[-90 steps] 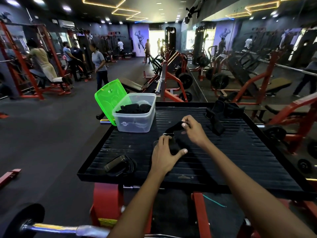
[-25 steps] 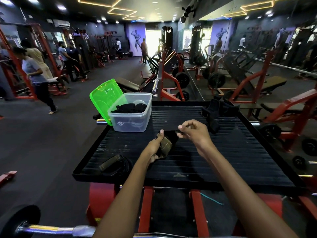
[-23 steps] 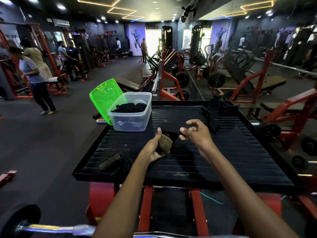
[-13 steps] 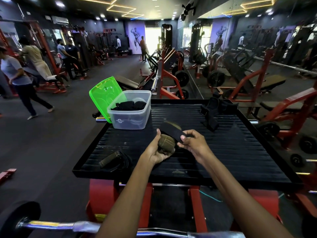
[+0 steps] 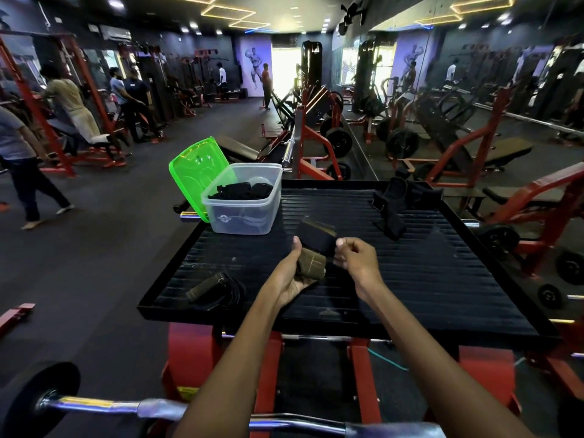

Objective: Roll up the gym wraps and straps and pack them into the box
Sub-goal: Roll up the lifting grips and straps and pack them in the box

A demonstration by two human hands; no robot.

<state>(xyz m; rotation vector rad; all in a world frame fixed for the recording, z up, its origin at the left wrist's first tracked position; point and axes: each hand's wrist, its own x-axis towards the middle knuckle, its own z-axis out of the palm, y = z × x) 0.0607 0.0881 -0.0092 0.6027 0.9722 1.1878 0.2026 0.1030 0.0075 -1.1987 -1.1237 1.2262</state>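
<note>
My left hand (image 5: 289, 273) grips an olive-brown rolled wrap (image 5: 311, 264) above the middle of the black ribbed platform (image 5: 410, 279). My right hand (image 5: 355, 259) pinches the wrap's black loose end (image 5: 316, 233), which stretches up and away from the roll. A clear plastic box (image 5: 245, 200) stands at the platform's far left with black rolled wraps (image 5: 241, 190) inside it. Its green lid (image 5: 199, 172) leans against the box's left side. Another olive and black strap (image 5: 215, 287) lies loose near the platform's front left. A pile of black straps (image 5: 395, 203) lies at the far right.
A chrome barbell (image 5: 110, 409) with a black plate crosses the bottom of the view, below my arms. Red gym machines and benches stand behind and to the right of the platform. Several people move about on the dark floor at the left.
The flat strap from earlier is now a roll in my left hand. My right hand let go for a moment, then took the black end again and pulled it up. The view shifted slightly.
</note>
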